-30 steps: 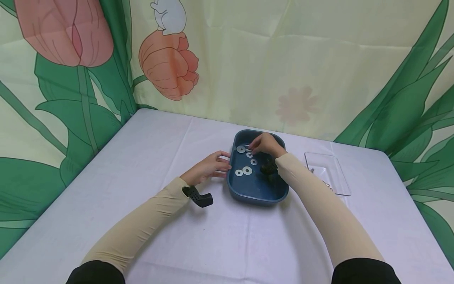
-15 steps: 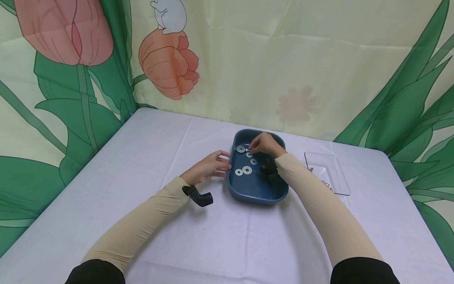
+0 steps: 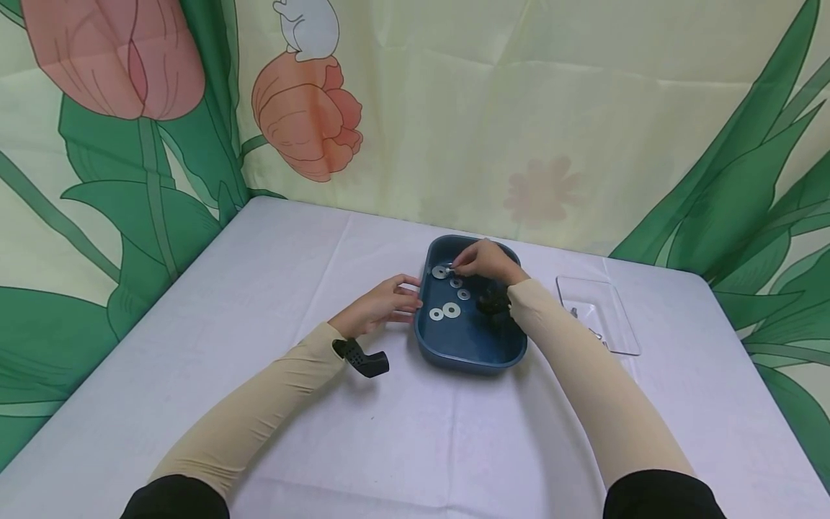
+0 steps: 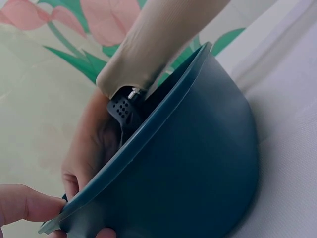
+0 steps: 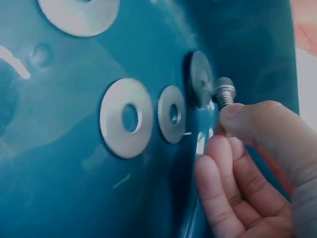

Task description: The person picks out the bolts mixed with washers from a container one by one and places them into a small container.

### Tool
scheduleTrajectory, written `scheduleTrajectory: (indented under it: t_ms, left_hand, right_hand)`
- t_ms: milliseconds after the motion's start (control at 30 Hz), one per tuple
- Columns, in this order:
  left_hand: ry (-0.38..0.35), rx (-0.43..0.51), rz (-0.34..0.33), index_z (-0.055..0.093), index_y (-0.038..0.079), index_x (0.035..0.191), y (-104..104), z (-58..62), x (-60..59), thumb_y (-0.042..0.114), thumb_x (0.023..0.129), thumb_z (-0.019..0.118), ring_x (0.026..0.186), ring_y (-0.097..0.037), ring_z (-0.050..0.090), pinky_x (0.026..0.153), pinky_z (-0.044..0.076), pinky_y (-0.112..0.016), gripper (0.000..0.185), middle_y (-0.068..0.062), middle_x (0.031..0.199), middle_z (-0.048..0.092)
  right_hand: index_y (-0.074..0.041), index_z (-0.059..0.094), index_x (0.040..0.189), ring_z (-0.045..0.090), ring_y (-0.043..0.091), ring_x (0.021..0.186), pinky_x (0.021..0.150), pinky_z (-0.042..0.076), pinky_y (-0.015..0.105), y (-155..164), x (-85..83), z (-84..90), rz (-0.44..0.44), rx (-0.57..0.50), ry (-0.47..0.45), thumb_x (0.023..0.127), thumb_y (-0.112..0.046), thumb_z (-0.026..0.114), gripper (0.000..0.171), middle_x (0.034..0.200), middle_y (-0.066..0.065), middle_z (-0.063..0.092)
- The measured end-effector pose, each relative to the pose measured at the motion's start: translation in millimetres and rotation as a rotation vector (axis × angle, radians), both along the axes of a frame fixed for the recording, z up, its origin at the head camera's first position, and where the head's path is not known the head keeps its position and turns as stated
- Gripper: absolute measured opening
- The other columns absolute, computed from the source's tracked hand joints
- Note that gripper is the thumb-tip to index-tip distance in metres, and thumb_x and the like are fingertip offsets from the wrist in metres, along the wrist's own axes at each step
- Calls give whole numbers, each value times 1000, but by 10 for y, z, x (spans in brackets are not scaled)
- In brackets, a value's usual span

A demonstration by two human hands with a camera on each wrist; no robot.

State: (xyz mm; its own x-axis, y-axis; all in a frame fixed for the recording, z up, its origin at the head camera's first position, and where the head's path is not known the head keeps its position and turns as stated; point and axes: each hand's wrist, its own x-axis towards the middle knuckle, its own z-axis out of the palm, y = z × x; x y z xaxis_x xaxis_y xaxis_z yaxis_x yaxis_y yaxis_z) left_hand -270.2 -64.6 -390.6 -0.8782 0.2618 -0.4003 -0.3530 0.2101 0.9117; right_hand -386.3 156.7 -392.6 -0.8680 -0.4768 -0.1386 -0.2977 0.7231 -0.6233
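A deep blue basin stands on the table with several flat metal washers spread over its floor. Inside it, my right hand pinches a small metal bolt between thumb and fingers. The bolt's rounded head points out past the fingertips, close to the far washer; whether they touch I cannot tell. My left hand lies against the basin's left side, fingers loosely spread. In the left wrist view, its fingertips touch the rim and outer wall.
Right of the basin, partly behind my right forearm, sits a shallow clear tray with a few small metal pieces. A white cloth covers the table. A printed floral curtain hangs behind it.
My right hand has shifted slightly left, towards the washer near the basin's far left corner, and the bolt shows more clearly beyond the fingertips. The left hand stays in place.
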Motion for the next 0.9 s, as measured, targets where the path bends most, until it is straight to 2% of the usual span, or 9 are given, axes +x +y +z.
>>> scheduleTrajectory:
  t_ms: [300,600,900]
  left_hand:
    - [-3,2,4,41,13,135,-2,3,5,8,92,57,110,-26,59,95,52,-39,46,-16,132,51]
    - [-5,-4,8,41,13,134,6,-8,7,8,92,57,110,-26,59,95,52,-39,46,-16,132,51]
    - [-2,-6,20,42,13,134,13,-23,-10,8,92,57,109,-27,60,93,53,-38,45,-16,131,52]
  right_hand:
    - [-5,70,106,64,24,90,86,56,41,80,-9,12,-36,-159,-4,88,-17,66,22,108,15,68]
    - [-4,69,109,63,27,101,95,51,42,107,44,51,-90,-274,3,88,-19,66,26,110,16,67]
    - [-3,68,110,61,27,102,99,49,41,116,63,62,-127,-320,2,88,-19,66,28,112,18,66]
